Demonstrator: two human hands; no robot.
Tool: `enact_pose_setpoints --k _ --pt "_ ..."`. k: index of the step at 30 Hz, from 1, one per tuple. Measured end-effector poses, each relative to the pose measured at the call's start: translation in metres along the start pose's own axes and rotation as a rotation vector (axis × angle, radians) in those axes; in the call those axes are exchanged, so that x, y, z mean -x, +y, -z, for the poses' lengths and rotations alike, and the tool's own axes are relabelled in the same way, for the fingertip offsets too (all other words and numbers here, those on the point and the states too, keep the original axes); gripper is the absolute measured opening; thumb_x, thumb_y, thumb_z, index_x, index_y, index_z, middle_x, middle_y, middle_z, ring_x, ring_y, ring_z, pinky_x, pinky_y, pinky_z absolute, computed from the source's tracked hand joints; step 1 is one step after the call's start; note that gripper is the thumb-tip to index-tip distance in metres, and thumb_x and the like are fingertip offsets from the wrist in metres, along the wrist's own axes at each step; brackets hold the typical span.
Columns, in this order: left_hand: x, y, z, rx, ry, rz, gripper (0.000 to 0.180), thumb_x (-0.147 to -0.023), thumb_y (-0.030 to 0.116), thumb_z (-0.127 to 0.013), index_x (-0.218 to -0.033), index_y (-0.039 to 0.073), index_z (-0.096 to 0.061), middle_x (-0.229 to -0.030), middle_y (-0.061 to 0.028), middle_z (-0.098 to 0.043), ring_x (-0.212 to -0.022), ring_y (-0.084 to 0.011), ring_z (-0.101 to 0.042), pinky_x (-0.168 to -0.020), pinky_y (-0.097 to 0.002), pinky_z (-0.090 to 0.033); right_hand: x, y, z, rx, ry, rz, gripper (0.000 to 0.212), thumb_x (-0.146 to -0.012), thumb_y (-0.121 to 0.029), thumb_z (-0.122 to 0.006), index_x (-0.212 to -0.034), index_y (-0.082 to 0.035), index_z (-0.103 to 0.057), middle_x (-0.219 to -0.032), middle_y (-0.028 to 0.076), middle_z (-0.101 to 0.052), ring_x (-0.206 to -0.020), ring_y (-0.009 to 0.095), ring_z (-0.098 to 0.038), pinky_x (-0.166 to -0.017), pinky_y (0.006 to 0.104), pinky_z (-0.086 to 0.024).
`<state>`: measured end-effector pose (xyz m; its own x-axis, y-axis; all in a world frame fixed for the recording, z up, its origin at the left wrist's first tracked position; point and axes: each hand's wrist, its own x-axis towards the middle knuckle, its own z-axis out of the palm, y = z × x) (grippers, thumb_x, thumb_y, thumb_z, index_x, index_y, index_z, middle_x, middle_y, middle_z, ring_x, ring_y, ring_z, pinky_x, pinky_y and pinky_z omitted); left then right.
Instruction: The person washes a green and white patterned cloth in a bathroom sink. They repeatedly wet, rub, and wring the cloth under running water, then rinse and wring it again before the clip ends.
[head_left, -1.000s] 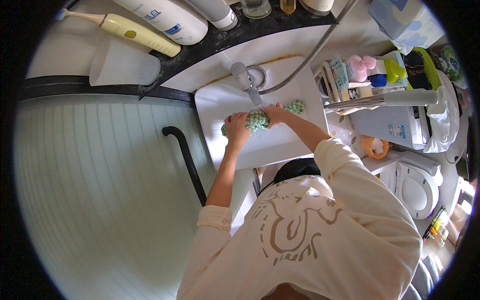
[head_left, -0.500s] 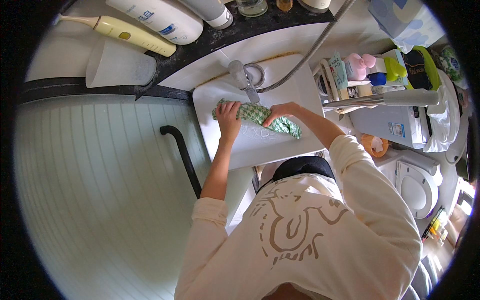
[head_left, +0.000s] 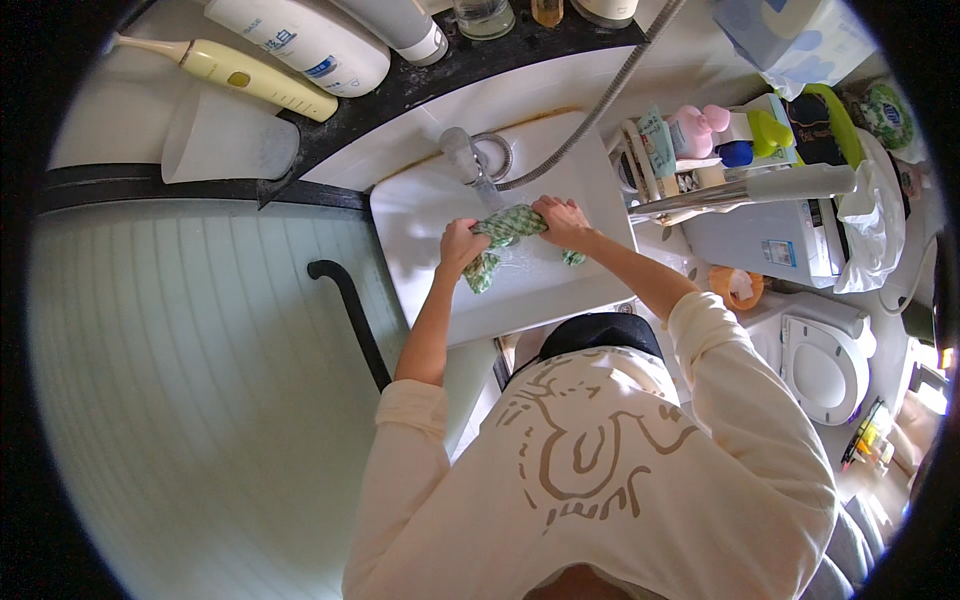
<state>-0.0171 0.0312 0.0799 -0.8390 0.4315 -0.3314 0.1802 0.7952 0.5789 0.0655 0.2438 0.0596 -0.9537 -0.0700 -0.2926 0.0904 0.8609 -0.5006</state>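
A green-and-white patterned cloth (head_left: 513, 224) is bunched between my two hands over the white sink (head_left: 420, 225). My left hand (head_left: 462, 246) is closed round its left part, and one end hangs down below that fist. The right part is gripped by my right hand (head_left: 564, 221), with a bit of cloth showing below the wrist. Just beyond the cloth stands the grey faucet (head_left: 464, 158), its spout pointing down toward the fabric. Wet, shiny streaks show in the basin under the cloth.
A metal hose (head_left: 590, 115) runs over the sink's far right. Bottles, a yellow electric toothbrush (head_left: 245, 76) and a frosted cup (head_left: 228, 135) stand on the black shelf (head_left: 400, 112). Left is a glass panel with a black handle (head_left: 352, 315); right, a shelf of bottles and a toilet (head_left: 825, 370).
The cloth was stretched slantwise across the basin; now it is bunched and arched, its ends hanging. My right hand has moved up and turned, and my left has shifted slightly down.
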Motion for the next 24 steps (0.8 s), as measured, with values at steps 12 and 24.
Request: enact_pose_setpoints --k 12,24 --pt "0.006 0.012 -0.023 0.886 -0.676 0.469 0.009 -0.058 0.015 -0.054 -0.061 0.007 -0.052 -0.059 -0.0027 -0.048 -0.053 -0.0135 -0.047 -0.05 -0.027 -0.037 0.026 0.003 -0.003 -0.017 0.436 -0.083 0.048 -0.065 -0.003 -0.062 -0.11 -0.013 -0.052 -0.108 0.004 -0.053 -0.106 0.023 -0.048 -0.085 0.0404 -0.037" --pt "-0.011 0.003 0.006 0.499 -0.199 -0.043 0.023 -0.054 0.002 -0.058 -0.077 -0.001 -0.059 -0.059 -0.0002 -0.052 -0.053 -0.0091 -0.046 -0.048 -0.0256 -0.037 -0.022 0.035 0.012 -0.781 -0.136 0.16 0.039 -0.07 -0.027 -0.064 -0.095 0.001 -0.056 -0.099 0.015 -0.057 -0.097 0.028 -0.052 -0.086 0.0349 -0.04"
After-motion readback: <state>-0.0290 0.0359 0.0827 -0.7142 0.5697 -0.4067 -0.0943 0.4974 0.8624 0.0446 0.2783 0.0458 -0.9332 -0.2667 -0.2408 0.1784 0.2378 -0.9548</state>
